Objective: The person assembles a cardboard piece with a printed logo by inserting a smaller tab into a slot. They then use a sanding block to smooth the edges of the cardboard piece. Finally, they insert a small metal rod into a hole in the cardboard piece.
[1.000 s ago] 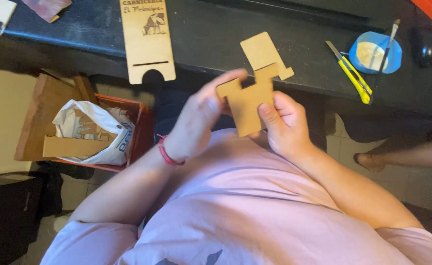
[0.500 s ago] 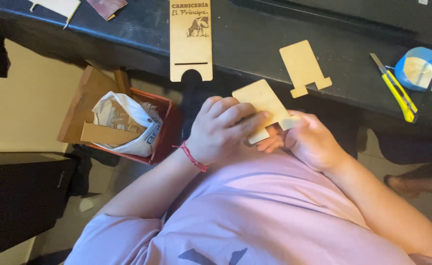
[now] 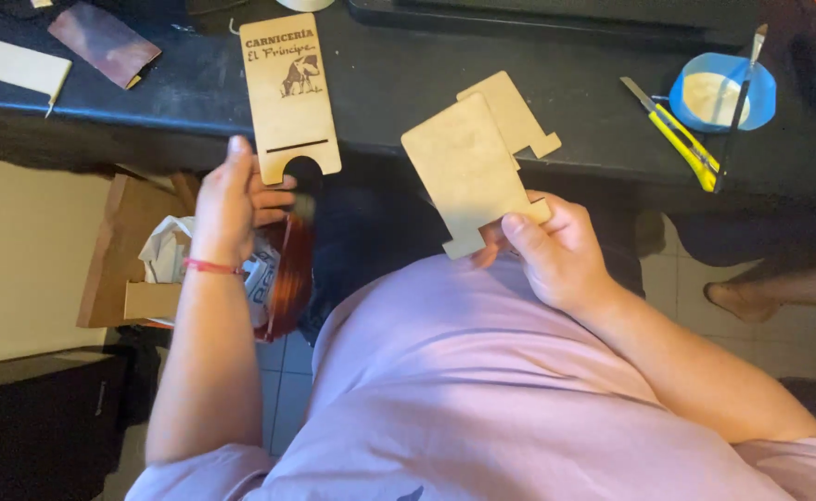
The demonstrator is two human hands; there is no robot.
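My right hand (image 3: 556, 250) grips a flat wooden cut-out piece (image 3: 468, 172) with two small feet, holding it by its lower edge above my lap. A second, similar wooden piece (image 3: 519, 116) lies on the dark table just behind it. My left hand (image 3: 232, 199) is up near the table edge, fingers curled by the lower end of a long engraved wooden board (image 3: 289, 93) with a slot and a round notch. Whether the fingers touch the board or hold anything is unclear. A red string sits on that wrist.
A yellow utility knife (image 3: 677, 134) and a blue bowl (image 3: 723, 88) with a tool resting in it lie at the table's right. A brown cardboard box (image 3: 125, 255) with crumpled paper stands on the floor at left. Another person's bare foot (image 3: 742, 297) is at right.
My left hand let go of the wooden piece and moved left and up toward the engraved board. My right hand alone now holds the piece, tilted upright.
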